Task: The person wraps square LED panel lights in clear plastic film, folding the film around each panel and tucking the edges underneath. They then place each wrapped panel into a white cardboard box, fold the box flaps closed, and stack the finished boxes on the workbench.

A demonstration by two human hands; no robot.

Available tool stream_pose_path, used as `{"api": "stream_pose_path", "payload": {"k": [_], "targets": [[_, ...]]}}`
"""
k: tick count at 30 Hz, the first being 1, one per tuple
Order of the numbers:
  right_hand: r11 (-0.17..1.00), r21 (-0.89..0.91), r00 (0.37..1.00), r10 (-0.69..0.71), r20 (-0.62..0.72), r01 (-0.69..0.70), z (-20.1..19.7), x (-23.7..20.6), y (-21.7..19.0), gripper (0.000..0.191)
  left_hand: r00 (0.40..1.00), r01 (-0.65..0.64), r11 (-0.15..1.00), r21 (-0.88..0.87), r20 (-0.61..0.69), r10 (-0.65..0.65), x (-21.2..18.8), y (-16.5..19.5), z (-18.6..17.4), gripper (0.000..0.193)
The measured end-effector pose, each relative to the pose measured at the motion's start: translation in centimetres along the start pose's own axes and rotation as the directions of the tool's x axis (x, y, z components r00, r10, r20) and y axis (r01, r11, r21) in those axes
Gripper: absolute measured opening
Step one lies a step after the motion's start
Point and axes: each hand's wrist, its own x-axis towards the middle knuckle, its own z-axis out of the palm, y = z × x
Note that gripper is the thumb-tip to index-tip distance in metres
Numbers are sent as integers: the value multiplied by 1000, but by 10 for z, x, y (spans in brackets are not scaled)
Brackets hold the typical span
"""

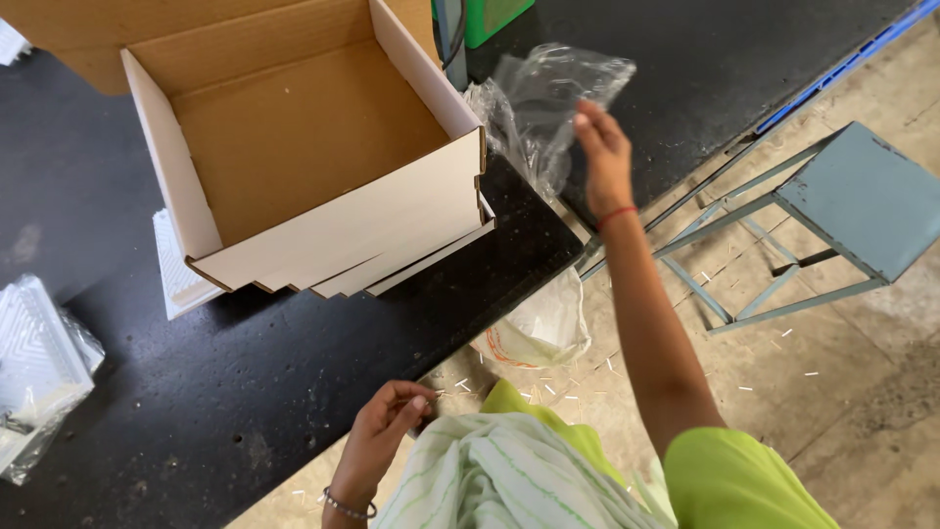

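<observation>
Clear plastic bag (pixel 548 98) hangs pinched in your right hand (pixel 602 147), raised over the black table (pixel 294 372) just beside the open cardboard box (pixel 304 147). Your left hand (pixel 387 421) curls loosely, holding nothing, at the table edge; a metal stool (pixel 842 206) stands right.

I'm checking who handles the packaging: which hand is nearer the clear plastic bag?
Right. The right hand is raised at the clear plastic bag, touching it. The left hand is low, by the black table's edge.
</observation>
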Motion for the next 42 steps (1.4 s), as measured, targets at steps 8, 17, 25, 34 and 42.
{"api": "stream_pose_path", "payload": {"k": [8,17,25,34,42], "targets": [[995,17,992,-95,-88,97,-58,-88,-83,21,974,-227,969,99,8,228,28,38,67,37],[975,-222,954,92,287,-28,-34,-196,-143,26,589,-663,455,594,40,807,44,120,99,76],[983,-109,738,181,650,-145,56,-209,-125,23,909,-362,919,156,-160,385,11,100,8,21],[784,-149,568,-291,770,603,239,-289,-145,31,485,-473,871,136,-785,386,-119,79,-83,29],[428,268,32,-576,817,863,377,-330,-166,26,277,-508,794,333,-810,517,-178,70,-130,37]]}}
